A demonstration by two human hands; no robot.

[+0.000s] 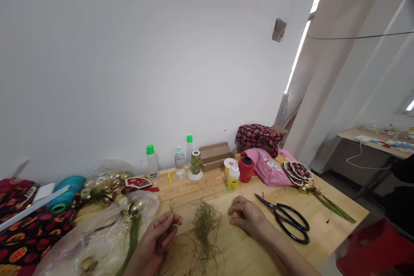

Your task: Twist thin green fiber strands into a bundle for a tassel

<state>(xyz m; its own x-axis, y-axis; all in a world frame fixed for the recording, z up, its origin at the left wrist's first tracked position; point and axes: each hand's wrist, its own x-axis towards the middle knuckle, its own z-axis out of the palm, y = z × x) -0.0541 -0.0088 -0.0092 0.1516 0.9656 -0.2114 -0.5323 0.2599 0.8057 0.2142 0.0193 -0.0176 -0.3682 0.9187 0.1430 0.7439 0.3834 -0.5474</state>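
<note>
My left hand (161, 232) is closed in a pinch, and a few short strands of green thread (172, 208) stick up from its fingertips. Between my two hands a loose tangle of olive-green thread (205, 223) lies on the wooden table (249, 255). My right hand (248, 216) rests low over the table to the right of the tangle, fingers loosely bent and apart, holding nothing. Black-handled scissors (284, 215) lie just right of it, blades pointing away. A white bottle with a yellow label (232, 180) stands beyond my right hand.
Along the wall stand a green-capped bottle (152, 161), a clear bottle (180, 164), a green thread spool (196, 163), a cardboard box (216, 157) and a red spool (246, 169). Plastic-bagged gold bells (133, 208) lie left; a tasselled ornament (299, 172) lies right.
</note>
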